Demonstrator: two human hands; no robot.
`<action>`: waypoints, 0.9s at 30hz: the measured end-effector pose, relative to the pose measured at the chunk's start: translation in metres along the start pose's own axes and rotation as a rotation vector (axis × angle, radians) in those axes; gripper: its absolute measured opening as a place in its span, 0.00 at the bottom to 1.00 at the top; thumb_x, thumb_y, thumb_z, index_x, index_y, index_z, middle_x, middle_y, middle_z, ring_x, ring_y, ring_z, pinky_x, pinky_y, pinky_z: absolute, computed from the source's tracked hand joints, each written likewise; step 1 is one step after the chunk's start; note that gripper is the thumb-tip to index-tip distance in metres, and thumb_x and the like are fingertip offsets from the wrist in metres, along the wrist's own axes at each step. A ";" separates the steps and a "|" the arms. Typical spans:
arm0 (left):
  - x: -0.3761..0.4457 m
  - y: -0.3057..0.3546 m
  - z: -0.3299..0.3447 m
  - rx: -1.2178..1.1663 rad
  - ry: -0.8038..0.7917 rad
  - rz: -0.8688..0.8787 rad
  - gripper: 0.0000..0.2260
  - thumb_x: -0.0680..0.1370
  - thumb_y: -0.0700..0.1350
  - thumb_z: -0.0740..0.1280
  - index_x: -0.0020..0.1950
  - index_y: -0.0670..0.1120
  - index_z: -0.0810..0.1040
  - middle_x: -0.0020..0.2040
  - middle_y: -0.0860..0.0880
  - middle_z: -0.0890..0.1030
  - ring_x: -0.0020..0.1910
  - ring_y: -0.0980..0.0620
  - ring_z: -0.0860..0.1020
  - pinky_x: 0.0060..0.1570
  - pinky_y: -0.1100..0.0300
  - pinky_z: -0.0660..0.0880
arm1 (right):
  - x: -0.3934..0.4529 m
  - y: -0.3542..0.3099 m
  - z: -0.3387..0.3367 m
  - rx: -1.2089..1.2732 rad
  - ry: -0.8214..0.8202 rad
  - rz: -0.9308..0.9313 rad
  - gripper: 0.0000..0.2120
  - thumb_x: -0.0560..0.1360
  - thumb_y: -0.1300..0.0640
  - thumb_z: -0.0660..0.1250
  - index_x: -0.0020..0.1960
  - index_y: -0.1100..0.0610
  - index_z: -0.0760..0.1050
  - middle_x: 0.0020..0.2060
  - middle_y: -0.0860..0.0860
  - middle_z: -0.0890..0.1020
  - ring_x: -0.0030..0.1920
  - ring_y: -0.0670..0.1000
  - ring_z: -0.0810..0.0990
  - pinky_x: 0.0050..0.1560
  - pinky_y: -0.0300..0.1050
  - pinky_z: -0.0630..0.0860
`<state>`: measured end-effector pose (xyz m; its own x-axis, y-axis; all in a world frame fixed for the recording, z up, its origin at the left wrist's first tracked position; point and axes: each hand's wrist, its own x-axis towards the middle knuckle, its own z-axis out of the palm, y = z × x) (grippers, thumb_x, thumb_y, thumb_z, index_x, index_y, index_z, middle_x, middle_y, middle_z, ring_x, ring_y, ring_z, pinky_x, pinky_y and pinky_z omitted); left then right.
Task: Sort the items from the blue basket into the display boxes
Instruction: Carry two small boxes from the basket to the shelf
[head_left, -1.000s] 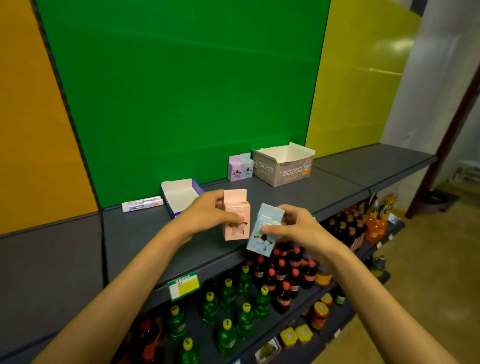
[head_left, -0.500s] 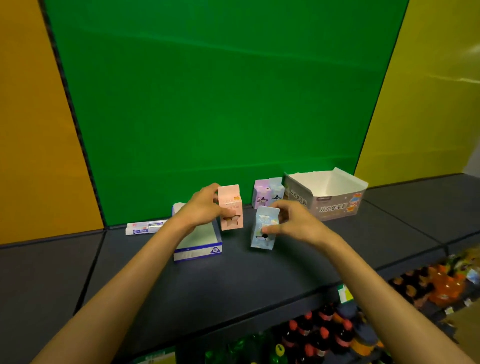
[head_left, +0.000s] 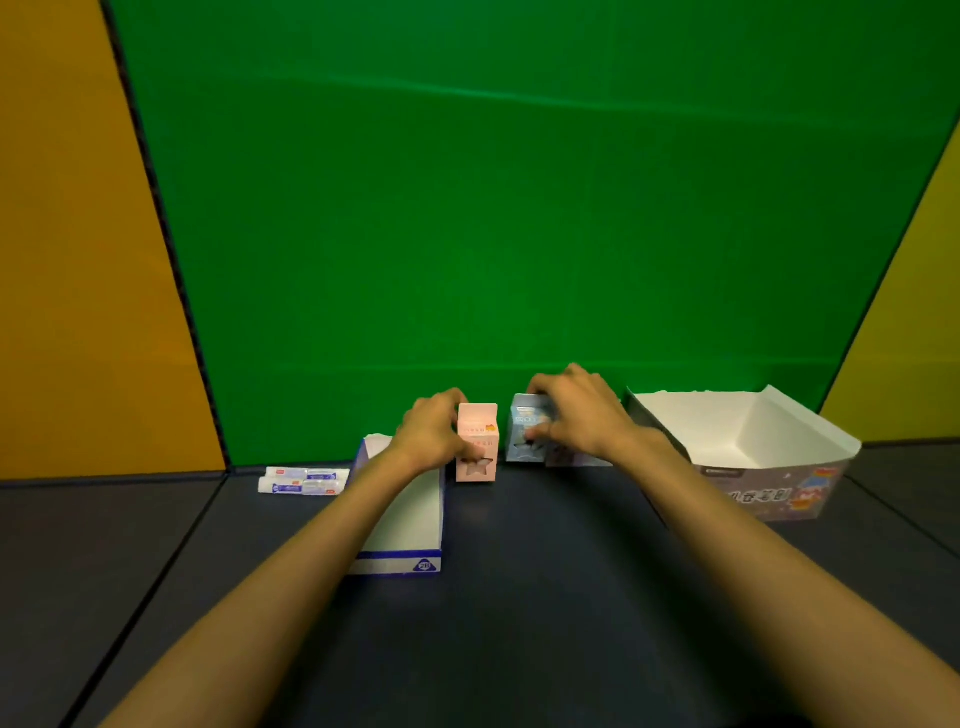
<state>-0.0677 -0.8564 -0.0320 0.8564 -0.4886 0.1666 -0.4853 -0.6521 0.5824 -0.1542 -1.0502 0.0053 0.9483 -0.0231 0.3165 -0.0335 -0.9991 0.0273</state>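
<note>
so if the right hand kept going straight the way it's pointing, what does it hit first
Probably the green back panel: the right hand holds the blue carton near the shelf's rear. A partly hidden purple carton sits beside it; depth is unclear.

2 small cartons stand upright near the shelf's back edge: a pink carton (head_left: 478, 444) and a pale-blue carton (head_left: 525, 434), seemingly touching the shelf, between 2 open display boxes, the blue-trimmed box (head_left: 410, 525) and the grey printed box (head_left: 748, 452).

Green wall panel (head_left: 519, 208) between orange and yellow, above dark shelf (head_left: 545, 597).
</note>
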 end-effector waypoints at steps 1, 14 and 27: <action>0.003 0.001 0.003 0.011 0.010 0.000 0.25 0.63 0.46 0.83 0.54 0.50 0.75 0.49 0.51 0.82 0.49 0.48 0.80 0.50 0.51 0.77 | 0.005 0.002 0.005 -0.015 -0.001 -0.013 0.25 0.70 0.41 0.75 0.60 0.52 0.75 0.55 0.52 0.81 0.58 0.55 0.72 0.55 0.51 0.68; 0.022 0.005 0.041 0.051 0.121 0.041 0.27 0.64 0.45 0.83 0.52 0.46 0.69 0.46 0.49 0.81 0.43 0.45 0.79 0.43 0.50 0.75 | 0.018 0.023 0.035 -0.076 0.027 -0.084 0.26 0.71 0.42 0.74 0.65 0.51 0.73 0.59 0.49 0.78 0.61 0.52 0.70 0.60 0.50 0.66; -0.020 0.024 0.004 0.375 0.241 0.063 0.13 0.76 0.52 0.67 0.60 0.52 0.78 0.55 0.50 0.81 0.55 0.45 0.79 0.50 0.53 0.74 | 0.005 -0.003 0.019 0.219 0.111 -0.208 0.15 0.78 0.48 0.64 0.63 0.50 0.76 0.56 0.49 0.79 0.59 0.53 0.73 0.58 0.51 0.67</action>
<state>-0.0974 -0.8649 -0.0247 0.8182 -0.4140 0.3990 -0.5298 -0.8123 0.2437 -0.1429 -1.0482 -0.0115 0.8872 0.1744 0.4272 0.2375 -0.9664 -0.0987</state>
